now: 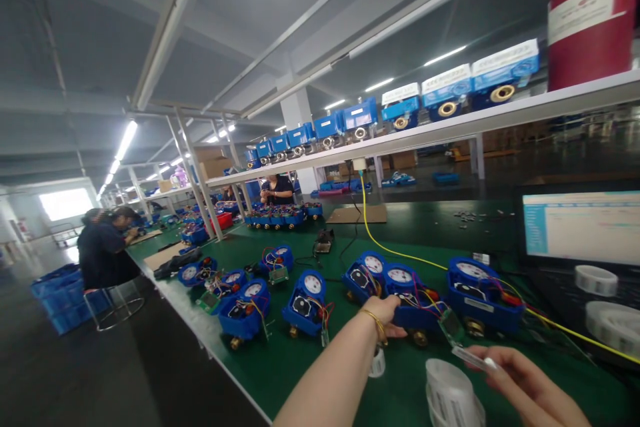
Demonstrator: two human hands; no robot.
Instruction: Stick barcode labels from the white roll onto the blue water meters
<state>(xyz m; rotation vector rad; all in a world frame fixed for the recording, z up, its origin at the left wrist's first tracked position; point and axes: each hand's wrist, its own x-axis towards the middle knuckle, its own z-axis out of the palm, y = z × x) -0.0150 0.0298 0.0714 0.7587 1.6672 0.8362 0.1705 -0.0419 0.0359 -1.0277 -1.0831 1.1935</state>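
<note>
My left hand (384, 317) grips the near side of a blue water meter (417, 317) that has a round white dial, loose wires and a brass fitting. Its fingertips are partly hidden against the housing. Between thumb and fingers, my right hand (520, 380) pinches a small white label (469, 357), just below the green circuit board (451, 325) hanging by wires. A roll of white labels (447, 390) stands on the green bench below. To the right sits another open blue meter (483, 297); a further meter (306, 303) stands left of my forearm.
A laptop (580, 227) stands at the right, with label rolls (596, 280) on it. The yellow cable (400, 251) runs across the bench. Finished-looking meters (447, 93) line the overhead shelf (500, 113). Co-workers (103, 250) sit at the left; another person (277, 190) works beyond.
</note>
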